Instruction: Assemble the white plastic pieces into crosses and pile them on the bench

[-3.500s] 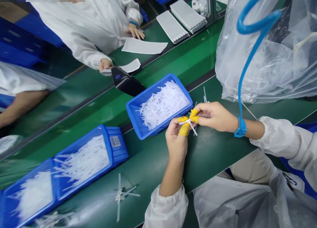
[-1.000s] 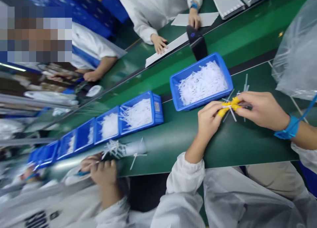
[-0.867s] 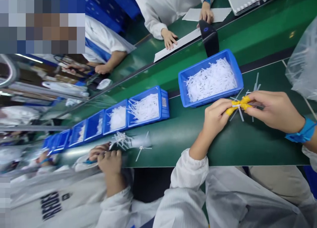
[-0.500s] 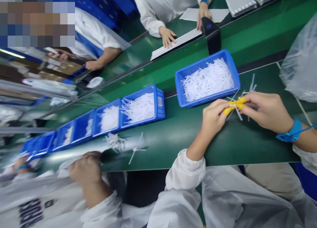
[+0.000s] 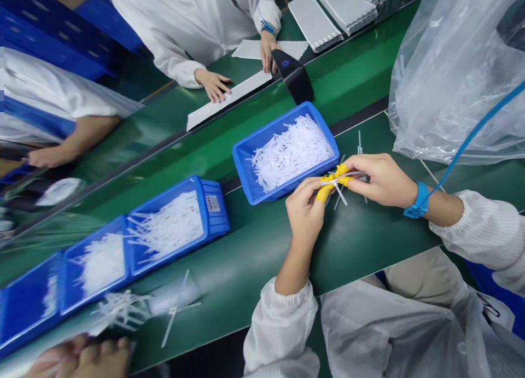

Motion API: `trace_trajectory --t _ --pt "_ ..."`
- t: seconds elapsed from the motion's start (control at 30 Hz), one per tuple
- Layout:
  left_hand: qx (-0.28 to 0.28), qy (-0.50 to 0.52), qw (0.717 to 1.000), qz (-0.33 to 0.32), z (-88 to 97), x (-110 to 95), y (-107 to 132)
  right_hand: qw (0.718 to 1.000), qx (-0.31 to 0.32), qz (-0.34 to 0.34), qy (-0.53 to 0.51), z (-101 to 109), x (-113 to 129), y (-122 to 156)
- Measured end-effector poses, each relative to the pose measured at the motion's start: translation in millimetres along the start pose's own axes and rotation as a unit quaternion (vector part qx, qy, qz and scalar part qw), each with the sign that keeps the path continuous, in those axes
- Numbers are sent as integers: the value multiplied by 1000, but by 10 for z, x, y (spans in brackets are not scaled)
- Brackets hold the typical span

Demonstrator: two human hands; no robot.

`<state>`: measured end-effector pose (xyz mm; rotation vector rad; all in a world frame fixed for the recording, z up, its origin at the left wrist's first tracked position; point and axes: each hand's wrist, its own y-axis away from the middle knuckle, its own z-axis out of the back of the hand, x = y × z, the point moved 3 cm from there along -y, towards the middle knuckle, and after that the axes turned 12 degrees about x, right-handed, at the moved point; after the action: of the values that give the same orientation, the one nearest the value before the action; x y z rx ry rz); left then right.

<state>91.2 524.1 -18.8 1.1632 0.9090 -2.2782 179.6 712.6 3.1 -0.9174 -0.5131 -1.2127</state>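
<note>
Yellow finger covers sit on the fingertips of both my hands. My left hand (image 5: 304, 207) pinches a small piece of joined white plastic strips (image 5: 340, 194) near its middle, with loose ends sticking out. My right hand (image 5: 383, 178), with a blue band at the wrist, closes its thumb and finger on the same piece from the right. The fingertips hide the exact joint. Just behind my hands stands a blue bin (image 5: 243, 167) heaped with white strips (image 5: 293, 151). More thin strips (image 5: 360, 143) lie on the green table beyond my right hand.
Several blue bins (image 5: 217, 214) line the table to the left. A crossed strip piece (image 5: 173, 311) and a strip pile (image 5: 123, 310) lie near a co-worker's hands (image 5: 88, 361). Across the table another person's hands rest on a white ribbed panel (image 5: 233, 98). Clear plastic bag (image 5: 443, 88) at right.
The view has swung, so the bins and table appear shifted left. Both my hands keep hold of the strip piece near the bin, which has turned slightly between the fingers.
</note>
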Motion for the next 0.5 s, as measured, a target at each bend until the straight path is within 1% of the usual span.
trace_trajectory --t 0.07,0.17,0.27,0.4,0.5 --pt "8 -15 1000 -4 -11 -7 0 1000 4 4 11 -14 -6 5" --pt "13 -30 999 -5 -22 -2 0 1000 9 -8 12 -41 -27 12" --pt "8 -31 999 -10 -27 -2 6 1000 11 -9 1 -64 -35 14" --pt "-3 -22 999 -27 -38 -20 24 1000 9 8 3 -64 -8 15" --pt "-10 -16 999 -25 -47 -24 42 1000 13 14 -2 -48 12 13"
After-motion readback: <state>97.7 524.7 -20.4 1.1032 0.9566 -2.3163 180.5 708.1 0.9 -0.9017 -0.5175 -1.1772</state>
